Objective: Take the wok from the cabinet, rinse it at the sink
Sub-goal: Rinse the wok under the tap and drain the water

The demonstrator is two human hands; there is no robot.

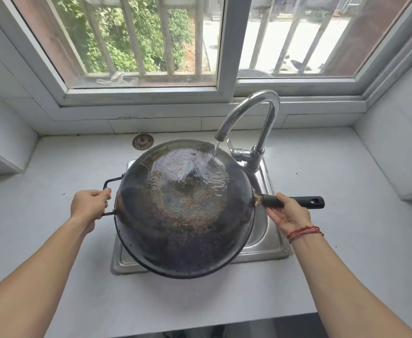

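Observation:
A large dark wok (183, 230) hangs over the steel sink (271, 242), covering most of the basin. Rust-coloured specks ring its wet middle. My left hand (89, 207) grips the small wire loop handle on the wok's left side. My right hand (286, 212) holds the long black handle on the right, near where it joins the rim. A chrome faucet (253, 111) arches over the far right rim, and a thin stream of water (216, 150) runs from its spout into the wok.
A white countertop (334, 191) surrounds the sink. A round metal drain strainer (142, 142) lies on the counter behind the wok. A barred window (141, 45) fills the wall behind. Wall cabinets (400, 142) jut in at both sides.

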